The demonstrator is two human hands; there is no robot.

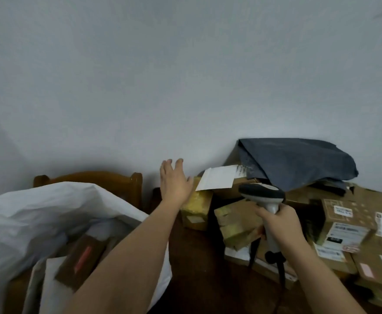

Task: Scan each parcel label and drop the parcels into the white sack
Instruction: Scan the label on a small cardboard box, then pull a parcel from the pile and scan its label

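Observation:
My left hand [174,181] is stretched forward with fingers spread and nothing in it, just left of a yellow-taped parcel [198,206] and a white envelope [217,179]. My right hand [276,219] grips the handle of a grey barcode scanner [262,193], whose head points left above a taped cardboard parcel [237,223]. The white sack [38,207] gapes open at lower left under my left forearm, with several parcels inside, one brown box [81,259] with a red label among them.
A heap of labelled cardboard boxes [353,225] fills the right side on a dark table [196,279]. A dark grey plastic mailer [296,162] lies on top at the back. A wooden chair back [90,177] stands behind the sack. A bare wall lies ahead.

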